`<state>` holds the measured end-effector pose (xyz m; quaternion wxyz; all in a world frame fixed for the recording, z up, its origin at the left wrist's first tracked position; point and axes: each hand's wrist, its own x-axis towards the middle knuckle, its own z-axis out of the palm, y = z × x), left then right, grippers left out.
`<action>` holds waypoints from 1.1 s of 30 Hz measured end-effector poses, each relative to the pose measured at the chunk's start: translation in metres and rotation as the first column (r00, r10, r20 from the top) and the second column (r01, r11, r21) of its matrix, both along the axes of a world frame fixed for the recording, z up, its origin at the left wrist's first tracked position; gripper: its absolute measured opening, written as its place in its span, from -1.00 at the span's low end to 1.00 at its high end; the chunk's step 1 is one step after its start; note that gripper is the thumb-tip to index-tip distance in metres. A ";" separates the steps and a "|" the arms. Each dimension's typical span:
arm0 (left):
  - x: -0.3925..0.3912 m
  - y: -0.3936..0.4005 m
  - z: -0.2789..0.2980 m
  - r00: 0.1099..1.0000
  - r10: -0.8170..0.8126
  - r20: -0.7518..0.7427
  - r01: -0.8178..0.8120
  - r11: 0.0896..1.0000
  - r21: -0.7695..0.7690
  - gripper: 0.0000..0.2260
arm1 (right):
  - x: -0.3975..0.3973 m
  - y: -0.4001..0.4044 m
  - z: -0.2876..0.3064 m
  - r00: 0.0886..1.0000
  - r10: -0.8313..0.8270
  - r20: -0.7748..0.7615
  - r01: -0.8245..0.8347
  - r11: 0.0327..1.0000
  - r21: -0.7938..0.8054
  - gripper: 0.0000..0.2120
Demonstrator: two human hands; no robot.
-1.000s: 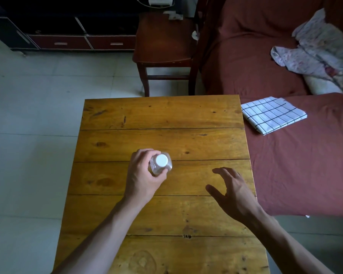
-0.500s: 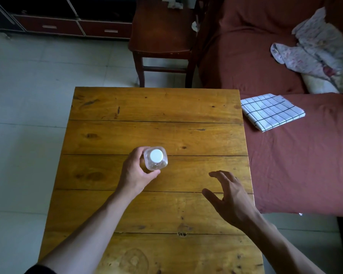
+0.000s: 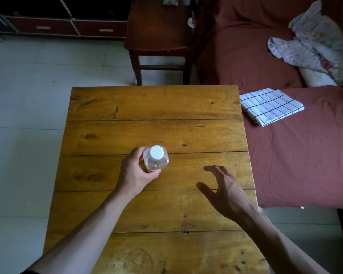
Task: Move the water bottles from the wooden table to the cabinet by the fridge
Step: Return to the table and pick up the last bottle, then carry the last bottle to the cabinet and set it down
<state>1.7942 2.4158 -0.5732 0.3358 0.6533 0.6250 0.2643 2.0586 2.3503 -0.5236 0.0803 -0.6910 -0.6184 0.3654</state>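
I see the left hand [image 3: 135, 173] wrapped around a clear plastic water bottle with a white screw cap [image 3: 156, 159], fingers and thumb curled round its body, near the centre of the frame. The bottle is upright over the middle planks of the varnished yellow-brown wooden table [image 3: 156, 107]; I cannot tell whether its base touches the wood. To the lower right of the bottle, well apart from it, the right hand [image 3: 224, 192] is above the table with its fingers spread and loosely bent, gripping nothing. At the top centre of the frame I make out a dark reddish wooden chair [image 3: 158, 32] on the pale tiled floor [image 3: 28, 91]. Along the right side runs a rust-red covered sofa [image 3: 305, 159], with a folded white cloth with a black grid pattern [image 3: 270, 106] lying on it just beside the table's far right corner. A crumpled pale floral cloth [image 3: 313, 42] lies at the upper right.
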 end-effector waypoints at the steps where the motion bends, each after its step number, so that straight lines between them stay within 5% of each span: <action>1: 0.000 0.000 0.007 1.000 -0.006 -0.003 0.006 1.000 0.004 -0.38 | 0.001 0.000 0.004 1.000 -0.010 -0.008 0.010 1.000 -0.014 -0.34; 8: 0.002 0.005 0.091 0.999 -0.032 0.021 0.030 0.994 0.102 -0.39 | 0.007 0.006 0.055 0.995 -0.061 -0.083 0.063 0.998 0.020 -0.46; 18: 0.020 0.015 0.265 0.975 -0.102 0.198 0.081 0.991 0.111 -0.39 | 0.010 0.021 0.201 0.973 -0.126 -0.193 0.168 0.961 0.220 -0.52; 27: 0.044 -0.007 0.374 0.919 -0.173 0.354 0.088 0.966 0.243 -0.44 | 0.004 0.006 0.268 0.870 -0.226 -0.437 0.349 0.910 0.224 -0.54; 33: 0.047 -0.018 0.404 0.907 -0.219 0.359 0.109 0.947 0.302 -0.44 | -0.007 0.003 0.277 0.446 -0.475 -0.759 0.449 0.852 -0.270 -0.49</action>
